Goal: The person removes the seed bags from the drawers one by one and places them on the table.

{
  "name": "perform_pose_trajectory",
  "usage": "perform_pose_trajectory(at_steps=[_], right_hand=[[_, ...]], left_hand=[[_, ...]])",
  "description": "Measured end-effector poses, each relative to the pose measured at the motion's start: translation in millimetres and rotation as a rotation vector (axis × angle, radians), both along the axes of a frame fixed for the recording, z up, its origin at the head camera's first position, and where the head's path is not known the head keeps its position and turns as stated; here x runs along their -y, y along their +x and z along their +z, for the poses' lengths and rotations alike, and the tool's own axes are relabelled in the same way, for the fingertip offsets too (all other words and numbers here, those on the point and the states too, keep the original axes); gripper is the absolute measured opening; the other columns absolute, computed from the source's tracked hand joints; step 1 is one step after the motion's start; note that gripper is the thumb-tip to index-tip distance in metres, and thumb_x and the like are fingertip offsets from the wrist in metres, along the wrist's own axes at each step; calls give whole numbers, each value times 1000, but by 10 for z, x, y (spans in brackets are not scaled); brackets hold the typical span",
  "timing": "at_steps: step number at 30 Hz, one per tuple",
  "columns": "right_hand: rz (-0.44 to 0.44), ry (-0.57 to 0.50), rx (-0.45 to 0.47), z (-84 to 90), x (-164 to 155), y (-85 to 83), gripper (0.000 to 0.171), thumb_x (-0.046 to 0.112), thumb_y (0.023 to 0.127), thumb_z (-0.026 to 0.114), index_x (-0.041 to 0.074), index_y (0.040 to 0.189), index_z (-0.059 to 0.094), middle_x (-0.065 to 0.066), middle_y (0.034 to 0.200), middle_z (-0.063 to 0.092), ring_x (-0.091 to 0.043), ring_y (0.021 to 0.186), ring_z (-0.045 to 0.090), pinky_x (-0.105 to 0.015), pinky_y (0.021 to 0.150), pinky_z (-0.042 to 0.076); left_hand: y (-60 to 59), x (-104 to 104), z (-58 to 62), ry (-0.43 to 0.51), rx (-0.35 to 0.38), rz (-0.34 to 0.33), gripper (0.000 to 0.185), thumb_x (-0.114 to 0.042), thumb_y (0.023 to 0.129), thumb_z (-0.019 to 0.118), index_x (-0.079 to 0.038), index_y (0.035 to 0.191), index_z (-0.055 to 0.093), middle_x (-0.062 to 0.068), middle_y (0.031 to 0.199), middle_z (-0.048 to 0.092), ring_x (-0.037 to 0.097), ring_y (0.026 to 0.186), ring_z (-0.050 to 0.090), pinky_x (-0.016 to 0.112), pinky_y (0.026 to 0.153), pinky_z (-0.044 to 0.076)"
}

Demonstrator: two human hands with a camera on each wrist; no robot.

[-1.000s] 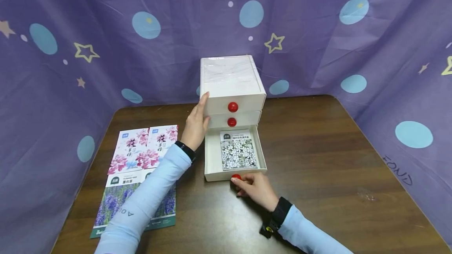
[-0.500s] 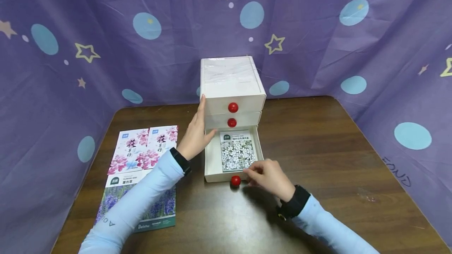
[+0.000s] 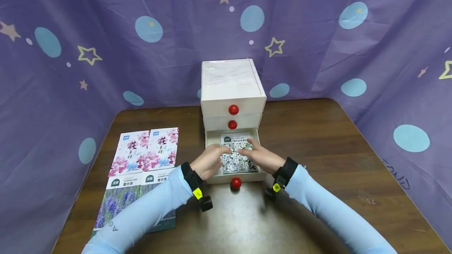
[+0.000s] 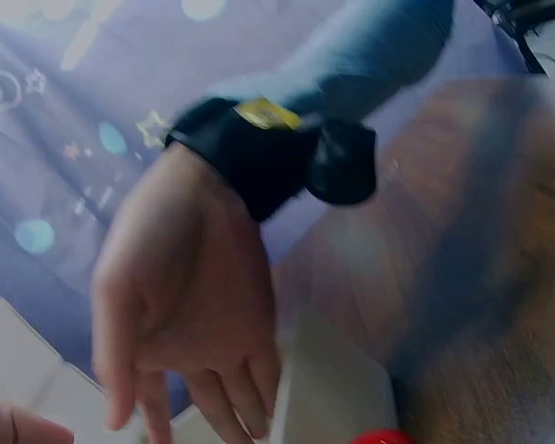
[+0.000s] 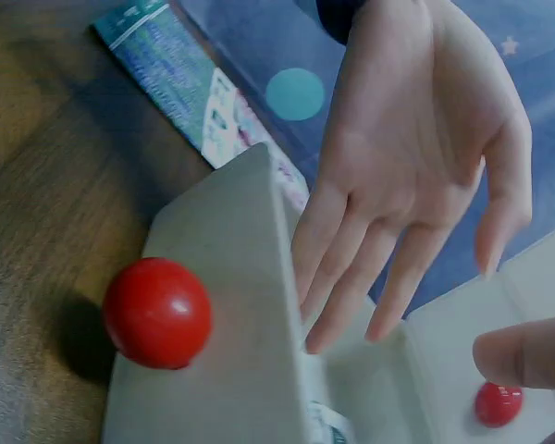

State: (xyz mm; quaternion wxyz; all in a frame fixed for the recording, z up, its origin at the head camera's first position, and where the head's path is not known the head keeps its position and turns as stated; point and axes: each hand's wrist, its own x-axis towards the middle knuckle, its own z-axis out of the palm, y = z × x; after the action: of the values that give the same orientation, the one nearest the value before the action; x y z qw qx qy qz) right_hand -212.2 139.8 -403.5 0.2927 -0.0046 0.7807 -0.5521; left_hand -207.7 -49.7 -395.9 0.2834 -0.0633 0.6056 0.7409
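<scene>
Both of my hands are over the pulled-out bottom drawer (image 3: 252, 177) of a small white drawer unit. My left hand (image 3: 208, 160) is above its left side, and in the right wrist view that hand's fingers (image 5: 338, 250) point straight down into the drawer. From the other side my right hand (image 3: 265, 158) reaches in, thumb apart from the straight fingers. Between the hands a flower seed packet (image 3: 237, 160) with white blossoms lies flat in the drawer. Neither hand grips it. On the drawer front is a round red knob (image 3: 236, 183).
The upper drawers, each with a red knob (image 3: 233, 109), are pushed in. To the left, several flower seed packets (image 3: 128, 150) with pink and purple blooms lie on the brown wooden table (image 3: 318, 148). A purple curtain (image 3: 183, 19) hangs behind.
The right hand has let go of the drawer knob and moved up over the drawer. My left hand has left the unit's side and come down beside the packet.
</scene>
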Motion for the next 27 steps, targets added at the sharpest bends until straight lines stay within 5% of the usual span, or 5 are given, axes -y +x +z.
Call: perform_pose_trajectory(at_steps=[7, 20, 27], right_hand=[[-62, 36, 2, -89, 117, -26, 90, 35, 92, 54, 5, 146, -11, -18, 151, -17, -35, 137, -11, -60, 107, 5], [-97, 13, -6, -54, 82, -65, 86, 32, 93, 53, 6, 146, -9, -22, 151, -10, -38, 137, -3, -59, 107, 10], [-47, 80, -146, 47, 13, -72, 74, 32, 94, 52, 0, 145, 9, -29, 146, 17, -40, 129, 28, -54, 101, 32]], left_hand=[[-66, -77, -210, -20, 60, -1, 49, -6, 86, 50, 12, 127, 29, 19, 152, -7, 31, 137, -12, 63, 105, -4], [-65, -17, -160, -56, 35, 12, 75, -7, 87, 51, 16, 140, 2, 26, 150, 2, 32, 137, 3, 54, 110, 6], [-53, 111, -21, -22, 13, -36, 51, -7, 91, 47, 17, 131, 28, 28, 143, 24, 38, 133, 21, 49, 110, 17]])
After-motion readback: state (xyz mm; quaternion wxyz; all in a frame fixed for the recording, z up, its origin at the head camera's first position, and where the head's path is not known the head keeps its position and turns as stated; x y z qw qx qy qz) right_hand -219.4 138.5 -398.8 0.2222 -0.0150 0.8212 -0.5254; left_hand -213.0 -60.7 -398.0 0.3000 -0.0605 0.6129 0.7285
